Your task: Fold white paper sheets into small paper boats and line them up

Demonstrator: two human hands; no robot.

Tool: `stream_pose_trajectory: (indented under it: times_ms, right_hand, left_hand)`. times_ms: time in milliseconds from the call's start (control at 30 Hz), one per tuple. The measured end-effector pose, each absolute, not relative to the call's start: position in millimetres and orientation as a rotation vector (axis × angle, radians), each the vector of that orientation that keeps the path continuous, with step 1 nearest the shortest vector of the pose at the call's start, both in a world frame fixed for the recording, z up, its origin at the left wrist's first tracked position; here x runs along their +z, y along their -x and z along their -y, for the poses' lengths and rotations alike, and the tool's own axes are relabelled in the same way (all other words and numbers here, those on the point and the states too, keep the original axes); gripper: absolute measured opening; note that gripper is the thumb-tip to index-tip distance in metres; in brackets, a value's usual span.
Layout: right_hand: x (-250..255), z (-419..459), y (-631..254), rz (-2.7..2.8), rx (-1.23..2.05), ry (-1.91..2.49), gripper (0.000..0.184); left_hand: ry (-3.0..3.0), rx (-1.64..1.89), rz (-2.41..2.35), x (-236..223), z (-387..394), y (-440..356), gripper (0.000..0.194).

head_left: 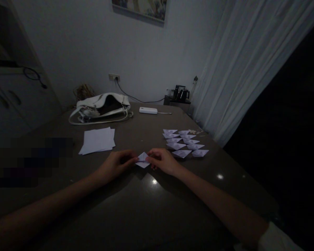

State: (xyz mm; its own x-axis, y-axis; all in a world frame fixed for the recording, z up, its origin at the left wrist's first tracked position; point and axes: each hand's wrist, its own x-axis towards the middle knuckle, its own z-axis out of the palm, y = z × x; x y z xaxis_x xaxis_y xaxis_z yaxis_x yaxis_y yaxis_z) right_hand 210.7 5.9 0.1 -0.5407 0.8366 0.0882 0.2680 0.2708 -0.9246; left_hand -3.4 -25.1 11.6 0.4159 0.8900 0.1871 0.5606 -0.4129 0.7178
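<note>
A small folded white paper [143,164], diamond-shaped with a crease line on its upper half, is held just above or on the table between my two hands. My left hand [119,164] pinches its left corner between thumb and fingers. Its right corner is in the grip of my right hand [162,161], thumb on top and fingers curled behind. To the right of my right hand stand several folded paper boats [181,153] in two columns. A stack of white paper sheets [98,140] lies beyond my left hand, slightly fanned out.
On the dark glossy table [136,216], a white handbag [104,104] lies open at the back left. Beside it is a white power bank [148,110] with a short cable. Behind the table's far right corner, a black kettle [183,94] stands near a white curtain [225,76].
</note>
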Motion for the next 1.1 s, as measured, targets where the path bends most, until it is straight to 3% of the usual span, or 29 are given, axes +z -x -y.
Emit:
stream_pose_trajectory:
  times_ms: [600, 1100]
  right_hand:
    - [-3.3, -7.3, -207.1, 1.808, 1.131, 0.887, 0.021]
    - [-1.0, -2.9, -205.6, 1.852, 1.032, 0.833, 0.019]
  left_hand:
    - [-1.731, 0.97, -1.149, 9.1, 24.4, 1.0, 0.032]
    - [-1.792, 0.912, -1.149, 9.6, 25.2, 0.8, 0.033]
